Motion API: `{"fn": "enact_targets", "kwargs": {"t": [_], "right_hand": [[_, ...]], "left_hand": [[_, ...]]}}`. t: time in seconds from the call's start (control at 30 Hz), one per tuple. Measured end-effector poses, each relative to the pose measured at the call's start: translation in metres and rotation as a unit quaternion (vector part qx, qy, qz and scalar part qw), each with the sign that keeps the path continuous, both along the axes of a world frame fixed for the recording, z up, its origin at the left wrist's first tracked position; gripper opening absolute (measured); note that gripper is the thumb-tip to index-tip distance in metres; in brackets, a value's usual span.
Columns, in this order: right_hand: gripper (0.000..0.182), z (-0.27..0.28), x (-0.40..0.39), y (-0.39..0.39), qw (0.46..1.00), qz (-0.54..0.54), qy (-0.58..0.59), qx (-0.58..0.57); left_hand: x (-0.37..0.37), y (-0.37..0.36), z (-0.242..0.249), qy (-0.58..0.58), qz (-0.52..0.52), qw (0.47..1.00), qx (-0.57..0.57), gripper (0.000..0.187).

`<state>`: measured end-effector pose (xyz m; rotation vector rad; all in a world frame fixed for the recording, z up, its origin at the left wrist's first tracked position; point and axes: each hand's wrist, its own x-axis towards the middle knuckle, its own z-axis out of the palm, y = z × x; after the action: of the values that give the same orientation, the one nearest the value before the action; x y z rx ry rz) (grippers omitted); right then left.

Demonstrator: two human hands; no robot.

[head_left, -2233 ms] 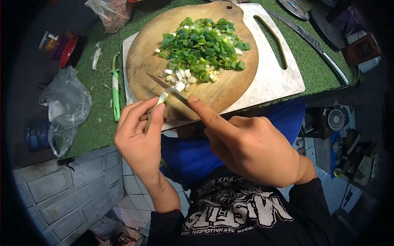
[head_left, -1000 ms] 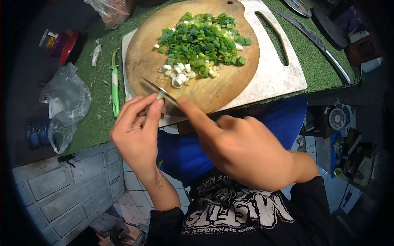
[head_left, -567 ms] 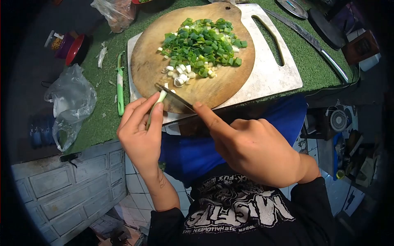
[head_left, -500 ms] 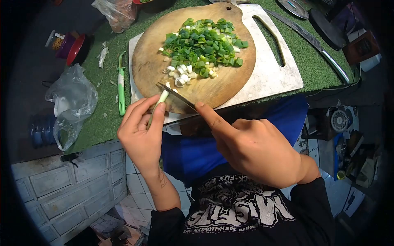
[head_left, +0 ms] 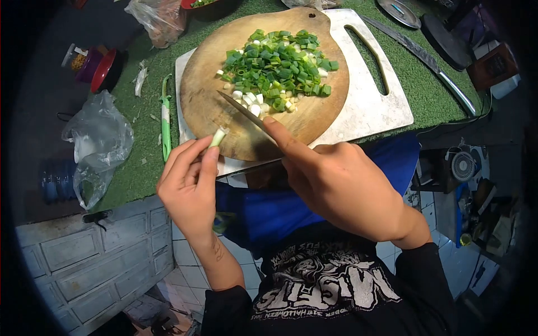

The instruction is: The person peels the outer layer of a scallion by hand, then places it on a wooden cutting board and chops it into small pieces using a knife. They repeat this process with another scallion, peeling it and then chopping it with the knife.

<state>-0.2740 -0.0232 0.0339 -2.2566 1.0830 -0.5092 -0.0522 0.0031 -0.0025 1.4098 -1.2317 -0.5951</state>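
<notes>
My left hand [head_left: 188, 179] pinches a short green onion stalk [head_left: 218, 137], its pale cut end pointing up over the near edge of the round wooden cutting board [head_left: 202, 73]. In my right hand [head_left: 342, 187] is a knife [head_left: 244, 111], index finger stretched along the blade's back. The handle is hidden inside the fist. The blade lies across the board beside a few white onion pieces [head_left: 250, 101], apart from the stalk. Behind it spreads a heap of chopped green onion [head_left: 280, 64].
A white board [head_left: 372, 112] lies under the wooden one. To the left are a green-handled peeler [head_left: 166, 126] and a clear plastic bag [head_left: 101, 140]. A large knife [head_left: 426, 59] rests at the right. Red bowls [head_left: 105, 70] and another bag [head_left: 159, 22] stand farther back.
The knife has moved away from the stalk, up and to the right, pushing white pieces toward the heap. My left hand has drawn the stalk slightly down and left.
</notes>
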Motion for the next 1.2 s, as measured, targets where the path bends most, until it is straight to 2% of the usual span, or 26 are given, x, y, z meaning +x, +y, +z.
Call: {"fn": "enact_targets", "kwargs": {"t": [0.13,0.23,0.37,0.53,0.7,0.8,0.97,1.03,1.1,1.13,1.2], "right_hand": [[0.067,0.005,-0.001,0.005,0.999,0.013,-0.033,0.002],[0.068,0.005,0.000,0.006,0.999,0.030,-0.036,0.019],[0.068,0.001,0.002,0.003,0.998,0.048,-0.023,0.029],[0.068,0.006,0.021,-0.005,0.997,0.057,0.017,0.058],[0.070,0.013,0.017,0.000,0.998,0.049,0.039,0.020],[0.070,0.007,-0.006,0.007,0.997,0.060,0.036,0.030],[0.069,0.002,-0.012,0.003,0.997,0.062,-0.009,0.034],[0.066,0.001,-0.008,-0.004,0.993,0.029,-0.110,0.024],[0.065,0.000,-0.004,-0.008,0.989,0.023,-0.147,0.010],[0.063,0.001,-0.002,-0.009,0.983,0.014,-0.181,-0.001],[0.063,0.005,0.000,-0.008,0.988,0.025,-0.149,0.012]], "left_hand": [[-0.005,-0.003,-0.002,-0.046,0.013,0.999,0.013,0.016],[-0.005,-0.003,-0.001,-0.034,0.017,0.999,0.022,0.016],[-0.007,-0.004,0.002,-0.008,0.014,0.999,0.029,0.017],[-0.003,-0.004,0.000,-0.045,-0.003,0.999,0.019,0.016],[-0.005,-0.005,-0.006,-0.052,-0.005,0.999,0.009,0.016],[-0.005,-0.002,-0.012,-0.032,0.053,0.998,-0.010,0.017],[0.000,-0.001,-0.005,0.079,0.026,0.996,0.032,0.024],[0.003,-0.001,-0.005,0.109,0.016,0.993,0.029,0.024],[0.006,-0.001,-0.005,0.178,-0.014,0.984,0.018,0.025],[0.006,-0.002,-0.004,0.177,-0.013,0.984,0.017,0.025],[0.006,-0.002,-0.003,0.216,-0.029,0.976,0.021,0.025]]}}
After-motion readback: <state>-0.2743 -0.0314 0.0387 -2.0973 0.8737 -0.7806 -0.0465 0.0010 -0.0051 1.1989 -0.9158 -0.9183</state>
